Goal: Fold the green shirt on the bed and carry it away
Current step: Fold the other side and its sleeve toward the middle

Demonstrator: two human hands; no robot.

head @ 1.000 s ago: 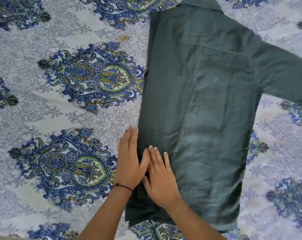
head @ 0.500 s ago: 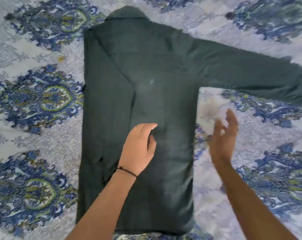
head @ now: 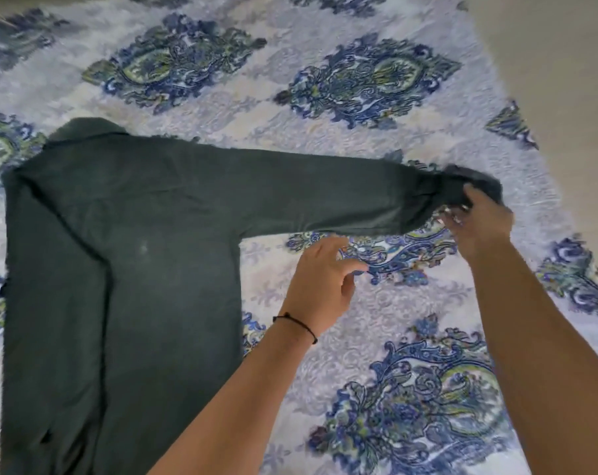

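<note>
The dark green shirt lies flat on the patterned bedsheet, collar toward the far side. Its left side is folded inward over the body. The right sleeve stretches straight out to the right. My right hand grips the sleeve's cuff and lifts it slightly off the sheet. My left hand, with a thin black cord on its wrist, hovers above the sheet just below the sleeve, fingers apart and holding nothing.
The bed's right edge runs diagonally at the upper right, with beige floor beyond it. The blue and white sheet spreads around the shirt on the far side and to the right.
Both hands left the shirt's folded left side and moved right. My right hand reached the sleeve's end and took hold of the cuff. My view swung to the right.
</note>
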